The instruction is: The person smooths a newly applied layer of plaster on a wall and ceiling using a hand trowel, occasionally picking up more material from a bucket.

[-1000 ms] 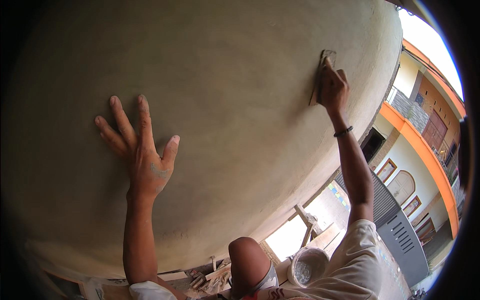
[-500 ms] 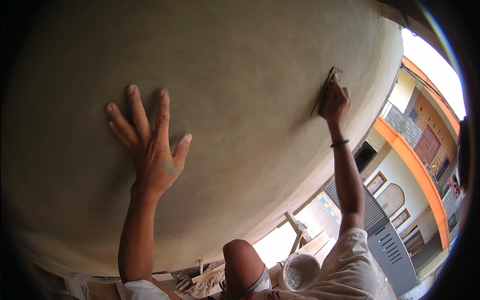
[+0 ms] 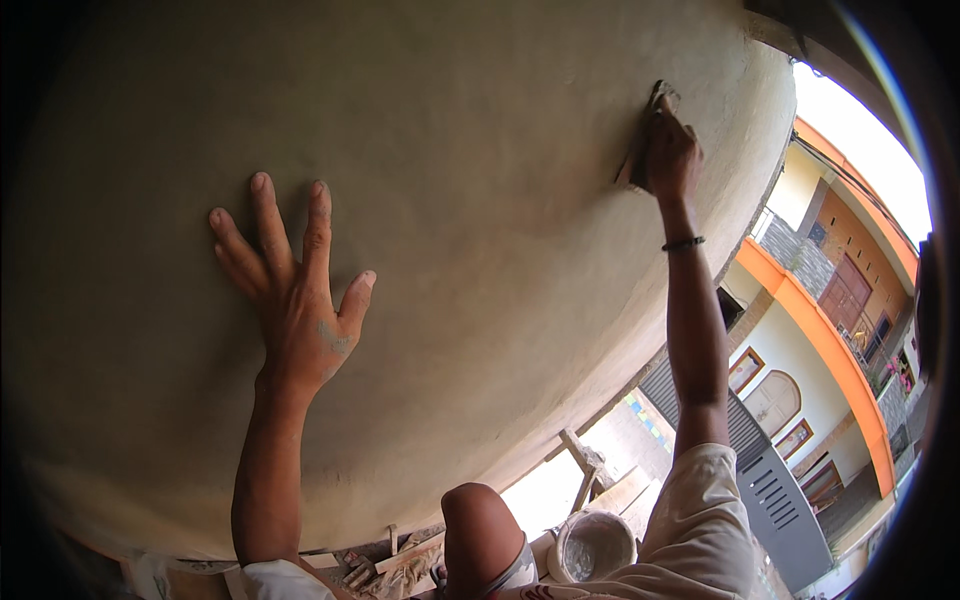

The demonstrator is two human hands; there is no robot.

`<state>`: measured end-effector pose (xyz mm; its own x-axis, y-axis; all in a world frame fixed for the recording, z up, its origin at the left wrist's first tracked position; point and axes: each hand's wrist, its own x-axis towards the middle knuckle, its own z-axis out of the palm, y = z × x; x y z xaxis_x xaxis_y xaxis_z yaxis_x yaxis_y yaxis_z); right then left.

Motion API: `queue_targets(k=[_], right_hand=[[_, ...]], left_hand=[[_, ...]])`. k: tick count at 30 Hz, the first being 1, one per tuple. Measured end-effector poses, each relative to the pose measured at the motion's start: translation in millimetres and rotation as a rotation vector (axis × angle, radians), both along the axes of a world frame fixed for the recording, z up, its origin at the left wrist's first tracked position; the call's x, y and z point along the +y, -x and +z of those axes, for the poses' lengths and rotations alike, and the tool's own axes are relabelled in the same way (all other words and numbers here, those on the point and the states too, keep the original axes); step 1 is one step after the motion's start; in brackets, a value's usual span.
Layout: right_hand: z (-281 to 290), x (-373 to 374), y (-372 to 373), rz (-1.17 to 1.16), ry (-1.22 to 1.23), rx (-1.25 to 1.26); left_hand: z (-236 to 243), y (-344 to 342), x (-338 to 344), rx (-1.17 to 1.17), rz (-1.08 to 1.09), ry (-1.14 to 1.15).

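Note:
A wide plastered wall, smooth and beige-grey, fills most of the view. My left hand lies flat on it with the fingers spread and holds nothing. High at the right, my right hand presses a small flat plastering float against the plaster near the wall's edge. Only the float's edge shows past my fingers. A dark band sits on my right wrist.
My bent knee rises at the bottom centre. A white bucket stands beside it, with wooden planks and scraps below. Past the wall's right edge stand a cream and orange building and a grey gate.
My right hand has slid the float up and to the right along the plaster. My left hand stays flat on the wall.

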<state>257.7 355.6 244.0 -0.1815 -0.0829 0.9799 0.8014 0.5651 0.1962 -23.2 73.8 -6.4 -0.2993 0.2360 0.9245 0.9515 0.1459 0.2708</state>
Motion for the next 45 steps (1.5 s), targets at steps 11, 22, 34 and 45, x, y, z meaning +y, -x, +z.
queue_targets(k=[11, 22, 34, 45], right_hand=[[111.2, 10.7, -12.2, 0.1, 0.12, 0.149], [27.3, 26.2, -16.0, 0.122, 0.01, 0.042], [33.5, 59.8, -40.3, -0.008, 0.302, 0.231], [158.3, 105.1, -97.0, -0.066, 0.409, 0.28]], left_hand=[[5.0, 4.5, -15.8, 0.039, 0.076, 0.079], [-3.3, 11.9, -21.6, 0.081, 0.065, 0.095], [-4.2, 13.2, -16.6, 0.087, 0.083, 0.097], [-3.6, 5.4, -6.5, 0.08, 0.134, 0.093]])
